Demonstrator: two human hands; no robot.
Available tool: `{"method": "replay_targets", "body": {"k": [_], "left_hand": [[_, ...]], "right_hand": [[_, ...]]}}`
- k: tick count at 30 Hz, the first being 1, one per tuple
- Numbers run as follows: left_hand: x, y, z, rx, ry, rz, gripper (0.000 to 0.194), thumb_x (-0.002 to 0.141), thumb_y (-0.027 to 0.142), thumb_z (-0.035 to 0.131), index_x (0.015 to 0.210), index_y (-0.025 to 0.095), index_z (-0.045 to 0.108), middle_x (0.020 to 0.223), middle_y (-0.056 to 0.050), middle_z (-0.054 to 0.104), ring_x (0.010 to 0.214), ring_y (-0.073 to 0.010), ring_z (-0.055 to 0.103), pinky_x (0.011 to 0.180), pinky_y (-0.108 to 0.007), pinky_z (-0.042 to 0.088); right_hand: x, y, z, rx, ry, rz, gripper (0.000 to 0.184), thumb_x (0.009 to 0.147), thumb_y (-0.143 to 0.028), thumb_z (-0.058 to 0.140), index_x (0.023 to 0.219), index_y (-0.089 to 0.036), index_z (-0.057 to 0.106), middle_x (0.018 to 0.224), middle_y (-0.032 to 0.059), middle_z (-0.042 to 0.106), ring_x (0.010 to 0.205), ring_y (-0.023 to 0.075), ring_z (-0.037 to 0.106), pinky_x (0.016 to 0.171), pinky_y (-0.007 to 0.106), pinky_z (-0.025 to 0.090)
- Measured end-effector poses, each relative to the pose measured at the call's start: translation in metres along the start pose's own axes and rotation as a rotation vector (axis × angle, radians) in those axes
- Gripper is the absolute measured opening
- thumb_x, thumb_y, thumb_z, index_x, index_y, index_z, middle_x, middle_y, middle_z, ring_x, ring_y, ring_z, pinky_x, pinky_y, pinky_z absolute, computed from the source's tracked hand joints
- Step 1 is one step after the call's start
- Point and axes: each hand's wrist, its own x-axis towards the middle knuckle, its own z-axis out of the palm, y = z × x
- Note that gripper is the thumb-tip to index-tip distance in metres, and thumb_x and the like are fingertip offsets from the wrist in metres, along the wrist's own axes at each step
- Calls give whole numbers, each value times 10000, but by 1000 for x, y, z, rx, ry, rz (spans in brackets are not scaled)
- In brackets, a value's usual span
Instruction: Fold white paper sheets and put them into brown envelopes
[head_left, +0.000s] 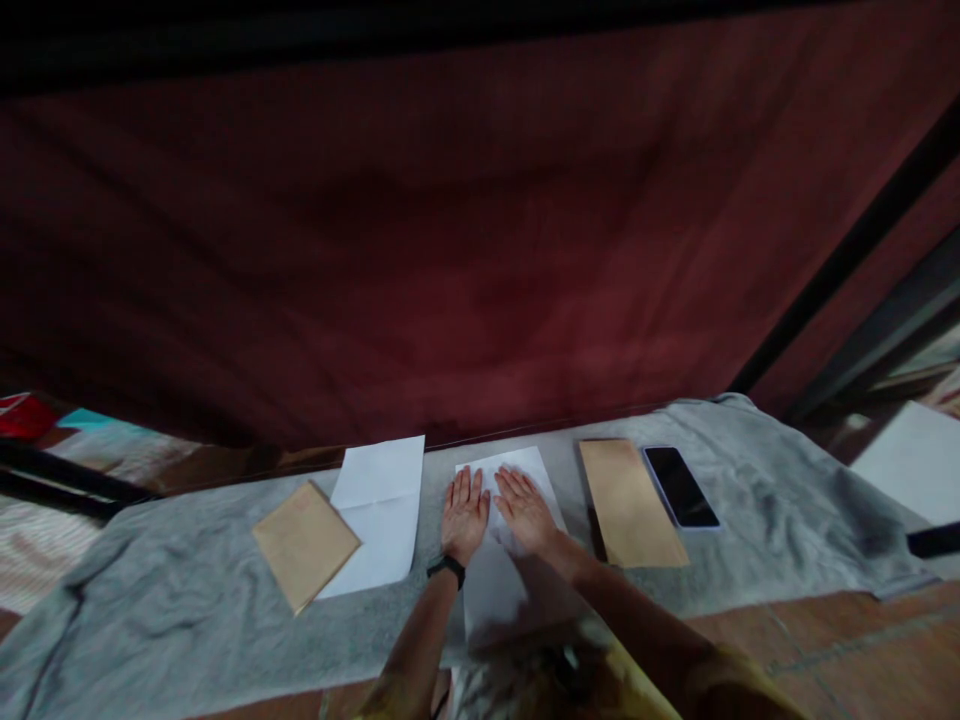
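Observation:
A white sheet of paper [487,612] lies in front of me on a grey cloth. My left hand [465,515] rests flat on the sheet's left side, fingers stretched forward, a dark watch on its wrist. Beside it my right hand [525,510] presses flat on the same sheet, its fingers angled toward the left hand. To the left is another white sheet with a crease [382,520], partly covered by a brown envelope [306,545]. A longer brown envelope [634,505] lies to the right, and a smartphone [682,487] with a dark screen sits next to it.
The grey cloth [225,640] covers the long surface. Behind it rises a dark red fabric panel [510,250] with a dark post [847,260] at the right. Brown floor tiles [840,650] show along the near edge. A white flat object [911,465] stands at far right.

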Motion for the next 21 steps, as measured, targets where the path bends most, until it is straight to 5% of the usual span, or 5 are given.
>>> {"method": "replay_targets", "body": {"k": [6, 21], "left_hand": [[-1, -5, 3, 28, -31, 16, 545, 1032, 270, 330, 1570, 211, 385, 1639, -111, 367, 1526, -250, 319, 1234, -475, 306], [0, -6, 17, -9, 17, -14, 594, 1046, 409, 317, 1578, 146, 358, 1624, -128, 386, 1523, -243, 328, 1252, -455, 274]], "right_hand": [[39, 9, 31, -41, -9, -21, 445, 1064, -329, 377, 1459, -216, 551, 1560, 63, 487, 1430, 226, 472, 1223, 458, 295], [16, 58, 25, -199, 219, 210, 576, 1049, -363, 353, 1523, -49, 444, 1513, 209, 511, 1413, 314, 488, 1199, 492, 326]]}}
